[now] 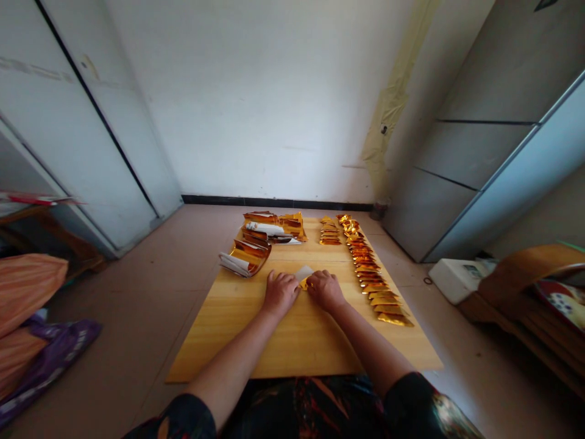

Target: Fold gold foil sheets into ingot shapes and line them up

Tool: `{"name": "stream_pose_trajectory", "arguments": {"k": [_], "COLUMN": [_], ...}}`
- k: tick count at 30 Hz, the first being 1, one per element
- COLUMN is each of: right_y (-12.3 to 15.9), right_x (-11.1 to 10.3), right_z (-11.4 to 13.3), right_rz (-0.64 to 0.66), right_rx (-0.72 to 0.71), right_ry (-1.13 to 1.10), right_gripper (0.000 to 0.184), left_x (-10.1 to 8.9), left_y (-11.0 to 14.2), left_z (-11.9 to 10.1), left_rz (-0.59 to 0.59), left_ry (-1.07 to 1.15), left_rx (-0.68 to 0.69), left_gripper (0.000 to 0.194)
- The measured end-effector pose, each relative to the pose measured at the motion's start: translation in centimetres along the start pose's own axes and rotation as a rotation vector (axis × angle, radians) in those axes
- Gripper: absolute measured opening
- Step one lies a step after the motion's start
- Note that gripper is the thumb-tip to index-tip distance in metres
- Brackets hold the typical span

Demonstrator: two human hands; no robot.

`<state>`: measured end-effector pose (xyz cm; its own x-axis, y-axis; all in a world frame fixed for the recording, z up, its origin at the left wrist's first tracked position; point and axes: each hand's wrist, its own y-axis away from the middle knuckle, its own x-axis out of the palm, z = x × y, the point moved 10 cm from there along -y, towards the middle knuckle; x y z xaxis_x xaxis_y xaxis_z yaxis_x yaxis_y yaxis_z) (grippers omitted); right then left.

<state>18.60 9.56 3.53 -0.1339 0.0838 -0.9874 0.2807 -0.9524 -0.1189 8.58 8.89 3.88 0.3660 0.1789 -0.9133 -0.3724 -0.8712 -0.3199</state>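
Both hands meet over the middle of the wooden table (pixel 219 341), fingers bent around one small sheet of gold foil paper (pixel 303 274) with a pale, whitish side showing. My left hand (pixel 281 291) pinches its left edge; my right hand (pixel 326 289) is closed on its right edge, where a bit of gold shows. Right of my hands runs a long row of folded gold foil pieces (pixel 372 283), with a shorter row of folded gold pieces (pixel 329 231) behind. Curled stacks of gold foil sheets (pixel 256 253) lie to the left, and more foil sheets (pixel 292 225) lie at the back.
A white wall (pixel 274 110) with a dark skirting stands behind the table. On the right are a grey refrigerator (pixel 475 134), a white box (pixel 454 277) and wooden furniture (pixel 516 292). Orange (pixel 27 292) and purple bags (pixel 59 353) sit at the left.
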Motion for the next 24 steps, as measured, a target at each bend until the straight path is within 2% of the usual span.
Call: {"name": "stream_pose_trajectory", "arguments": {"k": [9, 13, 17, 24], "right_y": [2.4, 2.1, 1.8, 2.1], "right_x": [0.0, 0.3, 0.6, 0.5], "right_z": [3.7, 3.1, 1.9, 2.1], "right_rz": [0.017, 0.014, -0.002, -0.069], "right_rx": [-0.106, -0.162, -0.227, -0.266], "right_ry": [-0.004, -0.114, -0.204, -0.137], "right_gripper": [0.019, 0.019, 0.015, 0.018], "left_x": [-0.1, 0.6, 0.7, 0.0], "left_y": [-0.6, -0.6, -0.2, 0.8], "left_z": [1.3, 1.0, 0.7, -0.2], "left_rz": [0.072, 0.130, 0.137, 0.122], "left_ry": [-0.022, -0.059, -0.088, -0.120], "left_rx": [0.059, 0.072, 0.058, 0.077], "left_gripper": [0.019, 0.024, 0.024, 0.020]}}
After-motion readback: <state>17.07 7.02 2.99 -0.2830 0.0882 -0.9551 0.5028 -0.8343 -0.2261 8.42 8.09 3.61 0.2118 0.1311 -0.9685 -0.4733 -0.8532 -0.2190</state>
